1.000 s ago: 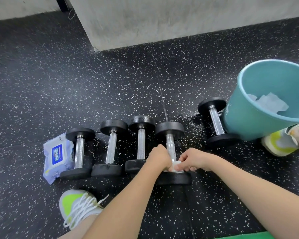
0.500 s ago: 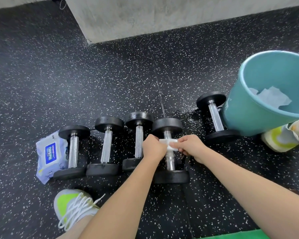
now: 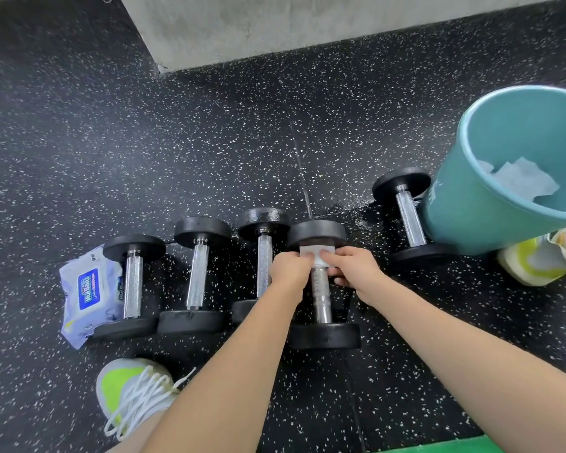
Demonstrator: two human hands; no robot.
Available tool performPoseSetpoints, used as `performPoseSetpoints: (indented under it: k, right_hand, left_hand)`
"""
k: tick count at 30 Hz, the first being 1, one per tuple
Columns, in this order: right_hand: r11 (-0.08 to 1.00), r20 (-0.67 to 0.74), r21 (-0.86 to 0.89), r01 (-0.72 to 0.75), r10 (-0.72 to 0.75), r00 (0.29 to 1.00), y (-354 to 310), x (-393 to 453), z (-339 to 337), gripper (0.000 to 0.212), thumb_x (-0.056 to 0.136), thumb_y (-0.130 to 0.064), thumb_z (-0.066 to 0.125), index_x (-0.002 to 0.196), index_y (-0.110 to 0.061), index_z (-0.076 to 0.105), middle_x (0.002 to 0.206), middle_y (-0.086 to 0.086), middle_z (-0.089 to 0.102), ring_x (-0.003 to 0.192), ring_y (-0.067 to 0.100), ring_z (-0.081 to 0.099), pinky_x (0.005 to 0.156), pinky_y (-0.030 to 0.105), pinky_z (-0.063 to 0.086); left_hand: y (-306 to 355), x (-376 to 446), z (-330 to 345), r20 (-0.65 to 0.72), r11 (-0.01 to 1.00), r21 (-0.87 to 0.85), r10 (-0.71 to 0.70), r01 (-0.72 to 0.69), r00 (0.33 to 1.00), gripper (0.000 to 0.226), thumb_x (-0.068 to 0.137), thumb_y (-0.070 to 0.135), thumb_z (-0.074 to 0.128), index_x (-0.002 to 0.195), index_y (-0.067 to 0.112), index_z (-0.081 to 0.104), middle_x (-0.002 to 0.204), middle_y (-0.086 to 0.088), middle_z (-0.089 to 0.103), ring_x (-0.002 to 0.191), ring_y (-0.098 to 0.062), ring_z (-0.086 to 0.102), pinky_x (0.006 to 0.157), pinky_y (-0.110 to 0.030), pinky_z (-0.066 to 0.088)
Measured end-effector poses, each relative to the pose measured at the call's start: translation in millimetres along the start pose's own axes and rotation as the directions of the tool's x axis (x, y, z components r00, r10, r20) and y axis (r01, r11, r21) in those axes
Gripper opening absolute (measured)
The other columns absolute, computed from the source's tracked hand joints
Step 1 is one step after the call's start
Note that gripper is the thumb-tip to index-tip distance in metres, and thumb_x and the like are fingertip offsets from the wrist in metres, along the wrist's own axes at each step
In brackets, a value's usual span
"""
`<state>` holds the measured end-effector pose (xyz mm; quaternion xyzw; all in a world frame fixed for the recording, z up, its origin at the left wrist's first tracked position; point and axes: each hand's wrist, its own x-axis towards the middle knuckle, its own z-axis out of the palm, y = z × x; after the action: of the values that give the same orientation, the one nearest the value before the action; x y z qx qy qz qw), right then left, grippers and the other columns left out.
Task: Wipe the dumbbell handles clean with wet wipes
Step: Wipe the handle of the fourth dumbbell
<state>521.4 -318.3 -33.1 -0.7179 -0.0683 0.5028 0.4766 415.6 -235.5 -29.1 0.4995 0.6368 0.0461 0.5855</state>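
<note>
A pack of wet wipes (image 3: 90, 294) lies flat on the black speckled floor (image 3: 209, 152) at the far left. It has a blue label on top. Its right edge is tucked under the first dumbbell (image 3: 132, 284).

Four dumbbells lie side by side in a row, with their shiny bars pointing away from the person. Next to the first one is the second dumbbell (image 3: 197, 276), and then the third dumbbell (image 3: 264, 253), whose near end is hidden behind an arm. Below the row, a white shoe (image 3: 129, 392) with a bright yellow toe and white laces stands on the floor.

The fourth dumbbell (image 3: 321, 299) is the one being cleaned. A white wet wipe (image 3: 317, 255) is wrapped over the far end of its bar, right under the far black weight. The left hand (image 3: 290, 266) is curled and pinches the left side of the wipe. The right hand (image 3: 353, 269) is curled too and holds the right side of the wipe, with its fingers bent around the bar. The two hands almost touch on top of the bar.

Further right, apart from the row, lies a fifth dumbbell (image 3: 409, 214). It is just beside a big teal bucket (image 3: 471, 204). Crumpled white wipes (image 3: 523, 179) sit inside the bucket. Another yellow and white shoe (image 3: 533, 261) peeks out from under the bucket at the right edge.

A grey concrete wall (image 3: 307, 24) stands at the top.
</note>
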Motion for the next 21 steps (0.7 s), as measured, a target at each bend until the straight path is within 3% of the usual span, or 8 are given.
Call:
performPoseSetpoints:
  k: [3,10,14,18,21]
  right_hand:
    - [1.000,-0.013,-0.005,-0.002,0.002,1.000,0,-1,-6,0.016,0.088,-0.023,0.078,0.095,-0.012,0.071,0.088,0.007,0.073,0.070,0.010,0.064,0.060,0.025,0.051]
    - [0.999,-0.079,0.045,-0.020,0.023,0.997,-4,-6,-25,0.025,0.083,-0.022,0.083,0.094,-0.011,0.063,0.086,0.008,0.074,0.062,0.008,0.069,0.064,0.026,0.056]
    - [1.000,-0.127,-0.010,-0.009,0.008,0.992,-6,-2,-28,0.026,0.082,-0.024,0.084,0.085,-0.013,0.061,0.090,0.010,0.074,0.073,0.016,0.069,0.062,0.027,0.055]
    - [1.000,-0.160,-0.003,-0.011,0.010,0.987,-5,-1,-31,0.028,0.082,-0.027,0.084,0.082,-0.014,0.059,0.089,0.010,0.073,0.072,0.016,0.067,0.062,0.029,0.053]
    - [1.000,-0.170,0.001,-0.011,0.011,0.985,-7,-2,-33,0.028,0.082,-0.026,0.084,0.086,-0.011,0.061,0.086,0.007,0.071,0.070,0.015,0.065,0.064,0.030,0.056]
  left_hand:
    - [1,4,1,0.011,1.000,0.003,0.003,-0.003,1.000,0.017,0.091,0.024,0.069,0.093,0.009,0.076,0.079,-0.006,0.066,0.071,-0.024,0.058,0.072,-0.035,0.054]
    - [3,0,19,0.123,0.975,-0.166,-0.131,0.150,0.984,0.014,0.093,0.022,0.069,0.102,0.011,0.071,0.103,-0.008,0.076,0.080,-0.018,0.063,0.055,-0.027,0.045]
    - [4,-6,29,0.194,0.934,-0.270,-0.186,0.234,0.963,0.012,0.099,0.021,0.061,0.104,0.014,0.069,0.095,-0.002,0.072,0.078,-0.015,0.062,0.062,-0.027,0.043]
    - [6,-8,39,0.197,0.936,-0.276,-0.168,0.219,0.966,0.019,0.096,0.022,0.064,0.108,0.010,0.071,0.105,-0.008,0.077,0.084,-0.018,0.067,0.067,-0.029,0.050]
    - [5,-8,46,0.202,0.931,-0.310,-0.134,0.193,0.970,0.016,0.096,0.015,0.061,0.103,0.006,0.070,0.097,-0.012,0.076,0.088,-0.024,0.071,0.080,-0.037,0.056]
